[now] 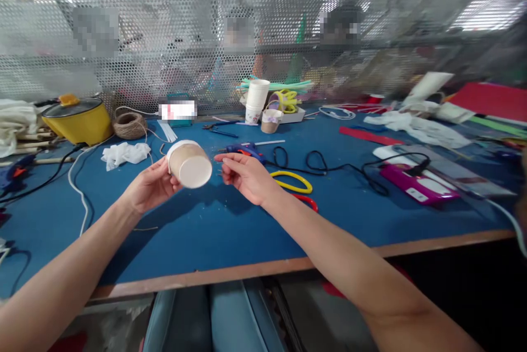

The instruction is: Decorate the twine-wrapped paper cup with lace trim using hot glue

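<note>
My left hand (pixel 154 187) grips a paper cup (pixel 190 164) tipped on its side, its white base turned toward me. Brown wrapping, perhaps twine, covers much of the cup's wall, and a white rim shows at the far end. Just right of the cup, my right hand (pixel 242 176) has thumb and forefinger pinched together; whatever may be between them is too small to make out. Behind that hand lies a blue glue gun (pixel 247 150) with a black cord. Yellow and red handle loops (pixel 293 180), apparently of scissors, stick out beside my right forearm.
At the back stand stacked paper cups (pixel 257 99) and a small basket-like cup (pixel 271 120). A twine ball (pixel 129 125) and a yellow pot (pixel 78 121) are back left. White crumpled material (pixel 125 154) lies nearer. A purple power strip (pixel 418 184) trails cords at right.
</note>
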### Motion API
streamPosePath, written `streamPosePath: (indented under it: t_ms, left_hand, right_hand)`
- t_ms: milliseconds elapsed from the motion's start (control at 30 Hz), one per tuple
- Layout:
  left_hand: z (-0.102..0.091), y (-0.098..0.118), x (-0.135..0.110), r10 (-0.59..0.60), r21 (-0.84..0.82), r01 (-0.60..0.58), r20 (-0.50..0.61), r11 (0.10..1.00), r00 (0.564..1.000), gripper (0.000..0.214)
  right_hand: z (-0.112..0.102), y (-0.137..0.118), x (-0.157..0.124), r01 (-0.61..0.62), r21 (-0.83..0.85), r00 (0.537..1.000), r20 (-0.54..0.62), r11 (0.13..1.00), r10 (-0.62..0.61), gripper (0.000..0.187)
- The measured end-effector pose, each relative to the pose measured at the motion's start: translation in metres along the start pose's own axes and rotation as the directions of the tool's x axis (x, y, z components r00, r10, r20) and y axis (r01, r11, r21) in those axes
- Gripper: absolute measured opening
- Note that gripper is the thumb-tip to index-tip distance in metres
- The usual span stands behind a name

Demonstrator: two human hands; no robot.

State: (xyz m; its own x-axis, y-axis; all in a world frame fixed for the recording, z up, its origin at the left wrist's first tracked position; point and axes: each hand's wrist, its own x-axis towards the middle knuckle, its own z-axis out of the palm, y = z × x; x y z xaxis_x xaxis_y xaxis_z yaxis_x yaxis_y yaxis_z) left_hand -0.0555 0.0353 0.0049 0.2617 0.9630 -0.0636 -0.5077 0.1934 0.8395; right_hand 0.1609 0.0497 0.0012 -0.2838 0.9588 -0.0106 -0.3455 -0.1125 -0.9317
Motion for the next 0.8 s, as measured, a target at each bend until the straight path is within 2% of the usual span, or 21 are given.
streamPosePath:
  t_ms: [67,167,333,467,600,700,800]
  left_hand:
    - [0.003,-0.004,0.006,0.011,-0.021,-0.012,-0.069,1.0,0.998,0.012]
    - [0.002,-0.008,0.011,0.012,0.001,-0.012,-0.159,1.0,0.987,0.017]
    - [-0.001,-0.013,0.01,0.087,0.135,-0.056,-0.236,0.989,0.968,0.013]
    - [0.002,-0.017,0.007,0.202,0.313,-0.131,-0.205,0.941,0.958,0.02]
    - [0.005,-0.018,0.005,0.3,0.501,-0.196,-0.136,0.843,0.944,0.021]
    - [0.003,-0.018,0.005,0.359,0.634,-0.228,-0.085,0.739,0.93,0.018]
    - [0.002,-0.016,0.003,0.425,0.767,-0.251,-0.032,0.591,0.904,0.014]
  right_hand:
    - [-0.001,0.001,0.001,-0.005,-0.008,1.0,-0.026,1.0,0.005,0.007]
    - [0.0,0.003,0.0,-0.015,-0.036,0.999,-0.041,0.999,0.013,0.006]
    - [0.007,0.004,-0.007,-0.015,-0.104,1.0,-0.012,0.994,0.013,0.007]
    - [0.01,0.003,-0.011,0.04,-0.149,0.999,-0.008,0.988,-0.041,0.013]
    - [0.009,0.002,-0.011,0.088,-0.179,0.996,0.003,0.98,-0.089,0.026]
    - [0.007,0.002,-0.009,0.091,-0.197,0.996,0.016,0.976,-0.09,0.035]
    - [0.006,0.003,-0.008,0.083,-0.214,0.997,0.017,0.973,-0.081,0.039]
